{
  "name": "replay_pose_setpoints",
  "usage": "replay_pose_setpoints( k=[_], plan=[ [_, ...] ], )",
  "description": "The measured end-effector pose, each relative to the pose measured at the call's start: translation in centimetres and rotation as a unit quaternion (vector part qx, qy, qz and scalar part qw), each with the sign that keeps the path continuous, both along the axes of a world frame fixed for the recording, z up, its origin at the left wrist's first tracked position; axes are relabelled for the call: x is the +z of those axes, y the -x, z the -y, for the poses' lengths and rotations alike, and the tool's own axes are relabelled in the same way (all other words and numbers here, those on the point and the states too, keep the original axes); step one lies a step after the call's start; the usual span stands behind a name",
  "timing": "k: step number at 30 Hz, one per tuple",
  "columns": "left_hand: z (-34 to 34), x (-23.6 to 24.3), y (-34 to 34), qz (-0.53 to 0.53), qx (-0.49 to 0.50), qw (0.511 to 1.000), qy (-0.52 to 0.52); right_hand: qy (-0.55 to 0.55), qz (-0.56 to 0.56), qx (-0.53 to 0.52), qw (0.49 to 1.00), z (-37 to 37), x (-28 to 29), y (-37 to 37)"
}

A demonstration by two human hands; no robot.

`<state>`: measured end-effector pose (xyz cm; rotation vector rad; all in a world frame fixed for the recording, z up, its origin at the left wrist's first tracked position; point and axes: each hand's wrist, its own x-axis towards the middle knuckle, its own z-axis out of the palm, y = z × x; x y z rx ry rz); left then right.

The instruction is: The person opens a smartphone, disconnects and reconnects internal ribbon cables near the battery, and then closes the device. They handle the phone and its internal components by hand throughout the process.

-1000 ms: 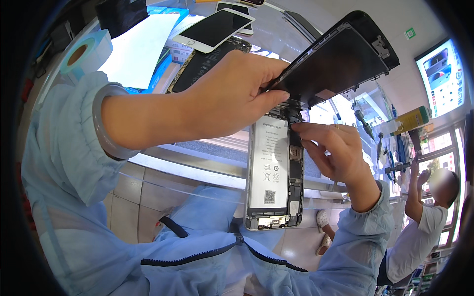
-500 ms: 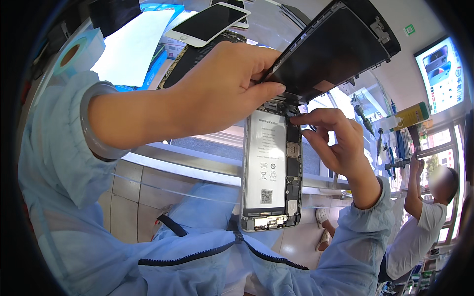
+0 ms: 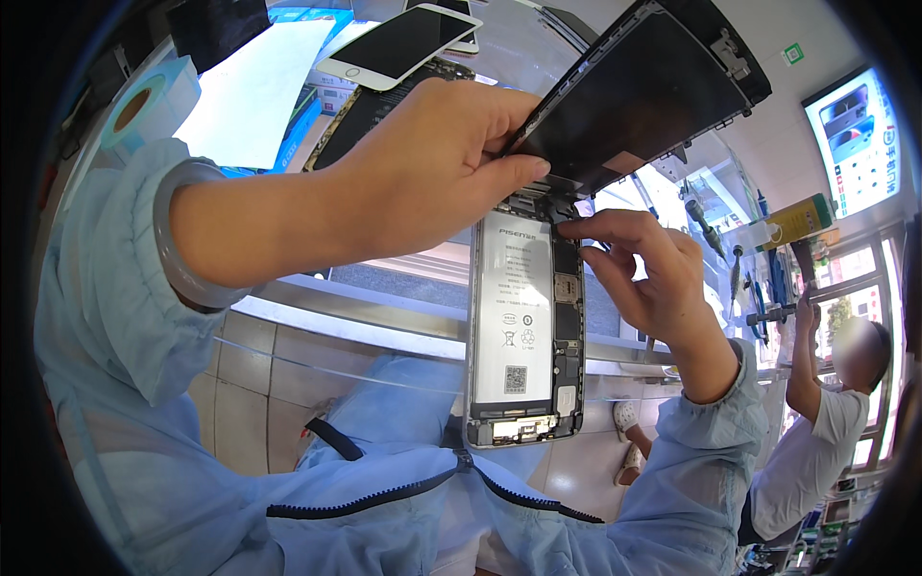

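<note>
An opened phone body stands near the middle, with a large white battery along its left side. Its display panel is tilted up and away at the top end, dark inner face showing. My left hand pinches the panel's lower left edge between thumb and fingers. At the upper right of the phone body, my right hand touches the inside with its index fingertip, beside the battery's top corner. The thumb is bent just below that finger. Whether anything small is under the fingertip cannot be made out.
Behind my left arm lie a white phone, a dark opened phone part, a white sheet and a tape roll. Screwdrivers and a yellow-green bottle are at right. Another person stands at far right.
Almost nothing differs. The phone, panel and both hands have shifted very slightly left in the picture; the grip on the panel and the right fingertip's contact look the same.
</note>
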<state>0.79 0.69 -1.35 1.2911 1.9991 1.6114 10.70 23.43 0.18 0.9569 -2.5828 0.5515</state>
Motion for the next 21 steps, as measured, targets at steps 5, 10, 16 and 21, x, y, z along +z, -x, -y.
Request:
replay_pose_setpoints(
  k=[5, 10, 16, 21],
  plan=[
    [-0.08, 0.16, -0.01, 0.008, 0.000, 1.000, 0.010, 0.023, 0.007, -0.011, 1.000, -0.02, -0.25, 0.04],
    [0.09, 0.03, -0.01, 0.009, -0.005, 1.000, -0.002, 0.029, 0.012, -0.006, 1.000, -0.08, -0.30, 0.07],
    [0.04, 0.12, 0.07, 0.007, -0.001, 1.000, 0.011, -0.001, 0.005, 0.000, 1.000, 0.08, 0.13, 0.04],
    [-0.06, 0.07, 0.05, 0.012, -0.007, 1.000, 0.002, -0.005, 0.010, -0.019, 1.000, 0.33, 0.25, -0.25]
  ],
)
